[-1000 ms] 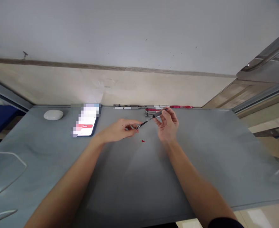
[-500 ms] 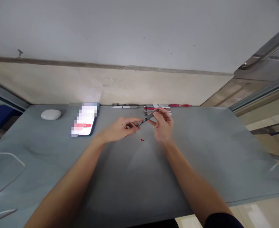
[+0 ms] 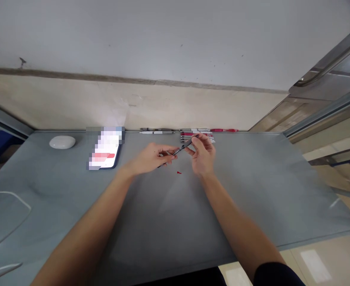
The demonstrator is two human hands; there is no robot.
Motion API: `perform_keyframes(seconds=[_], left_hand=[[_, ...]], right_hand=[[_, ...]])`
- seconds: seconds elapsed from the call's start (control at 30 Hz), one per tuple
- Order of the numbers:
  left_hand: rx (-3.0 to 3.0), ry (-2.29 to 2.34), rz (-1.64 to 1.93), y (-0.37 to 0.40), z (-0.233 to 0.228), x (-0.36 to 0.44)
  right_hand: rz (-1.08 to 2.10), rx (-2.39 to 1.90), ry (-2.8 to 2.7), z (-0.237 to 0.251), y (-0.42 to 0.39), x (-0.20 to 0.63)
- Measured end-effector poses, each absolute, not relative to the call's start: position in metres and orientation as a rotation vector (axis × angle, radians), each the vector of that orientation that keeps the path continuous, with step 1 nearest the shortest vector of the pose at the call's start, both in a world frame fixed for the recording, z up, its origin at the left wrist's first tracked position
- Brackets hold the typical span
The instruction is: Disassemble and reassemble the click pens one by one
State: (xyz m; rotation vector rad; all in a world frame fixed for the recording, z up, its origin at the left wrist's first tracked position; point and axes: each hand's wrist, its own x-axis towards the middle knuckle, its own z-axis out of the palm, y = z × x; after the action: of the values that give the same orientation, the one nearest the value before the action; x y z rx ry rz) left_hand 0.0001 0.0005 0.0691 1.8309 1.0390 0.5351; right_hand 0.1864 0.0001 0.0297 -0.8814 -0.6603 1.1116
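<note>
Between my two hands, above the grey table, slants a dark pen (image 3: 188, 143) with a grey grip section. My right hand (image 3: 204, 155) pinches its upper end between thumb and fingers. My left hand (image 3: 151, 159) is closed on the thin lower part, and a dark narrow tip pokes out below its fingers. Whether that thin part is joined to the barrel I cannot tell. On the table just below the hands lies a small red piece (image 3: 178, 172). Several red, white and grey pens (image 3: 195, 133) lie behind my right hand, partly hidden by it.
More pens (image 3: 157, 132) lie along the wall at the table's back edge. A lit phone (image 3: 106, 153) leans to the left, with a white rounded case (image 3: 62, 142) beyond it. A white cable (image 3: 20, 198) crosses the table's left side.
More of the pen's thin dark end now shows below my left fingers. Both hands keep their hold, and the camera view has shifted slightly.
</note>
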Motion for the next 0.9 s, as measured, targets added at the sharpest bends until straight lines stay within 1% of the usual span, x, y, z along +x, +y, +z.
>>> perform_keyframes(seconds=[0.43, 0.9], left_hand=[[1.834, 1.069, 0.542, -0.002, 0.070, 0.006], [1.755, 1.080, 0.620, -0.002, 0.062, 0.011]], right_hand=[[1.072, -0.895, -0.623, 0.026, -0.002, 0.188], [1.152, -0.886, -0.600, 0.025, -0.004, 0.184]])
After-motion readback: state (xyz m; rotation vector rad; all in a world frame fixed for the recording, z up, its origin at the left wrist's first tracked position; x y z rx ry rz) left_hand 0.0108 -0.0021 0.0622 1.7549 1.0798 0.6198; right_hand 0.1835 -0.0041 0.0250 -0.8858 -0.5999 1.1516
